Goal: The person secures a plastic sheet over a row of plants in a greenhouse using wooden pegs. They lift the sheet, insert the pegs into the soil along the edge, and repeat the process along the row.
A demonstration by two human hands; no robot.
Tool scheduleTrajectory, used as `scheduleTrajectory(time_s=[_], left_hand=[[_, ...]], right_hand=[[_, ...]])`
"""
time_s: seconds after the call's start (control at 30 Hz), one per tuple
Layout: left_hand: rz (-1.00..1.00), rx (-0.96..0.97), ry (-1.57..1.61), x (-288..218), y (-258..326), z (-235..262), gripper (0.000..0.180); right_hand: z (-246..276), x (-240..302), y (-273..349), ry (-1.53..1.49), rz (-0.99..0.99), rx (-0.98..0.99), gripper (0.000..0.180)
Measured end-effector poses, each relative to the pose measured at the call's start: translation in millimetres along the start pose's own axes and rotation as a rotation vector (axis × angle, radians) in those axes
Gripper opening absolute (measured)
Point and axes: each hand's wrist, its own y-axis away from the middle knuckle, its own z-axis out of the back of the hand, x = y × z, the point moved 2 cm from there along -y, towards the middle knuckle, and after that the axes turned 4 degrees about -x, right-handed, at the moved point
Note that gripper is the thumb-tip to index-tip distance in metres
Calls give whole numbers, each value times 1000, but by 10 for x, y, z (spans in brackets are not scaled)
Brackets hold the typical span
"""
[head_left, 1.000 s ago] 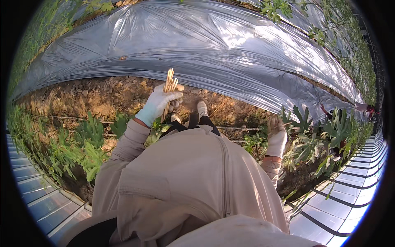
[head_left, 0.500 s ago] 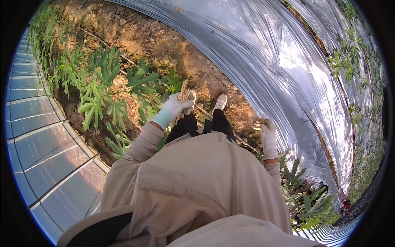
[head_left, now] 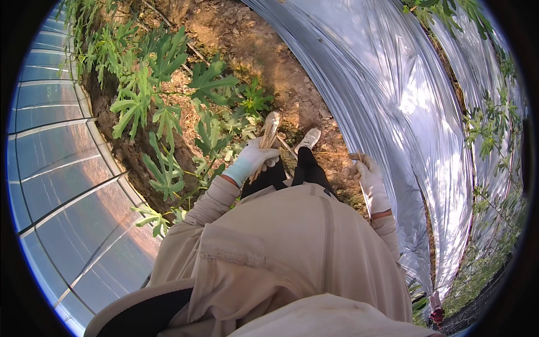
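My left hand (head_left: 252,160), in a white glove with a pale blue-green cuff, is closed round a bundle of thin wooden sticks (head_left: 269,135). The sticks point up and forward, past my left shoe. My right hand (head_left: 370,178), also in a white glove with brownish fingertips, hangs at my right side near the edge of the silvery plastic film (head_left: 359,84). Its fingers are loosely bent and a little apart, and I make out nothing held in them. Leafy green plants (head_left: 210,84) with deeply lobed leaves grow just ahead of my left hand.
I stand on a brown dirt path (head_left: 241,33) with my light shoes (head_left: 309,139) on it. A clear-panelled wall (head_left: 67,174) with dark ribs curves along the left. Film-covered rows run along the right, with more foliage (head_left: 488,135) beyond. A thin stick (head_left: 286,146) lies between my feet.
The plants and wall have shifted in view as I move along the path. My left hand keeps its sticks. My right hand has turned slightly, now against the film in view.
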Motion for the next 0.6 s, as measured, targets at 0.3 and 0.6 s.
scheduleTrajectory(time_s=[0.3, 0.6], left_hand=[[-26, -13, 11, -1, 111, -24, 32], [-268, -132, 38, -225, 115, 349, 32]], right_hand=[[-1, -37, -68, 290, -46, -117, 50], [-30, -25, -270, 161, 21, -144, 49]])
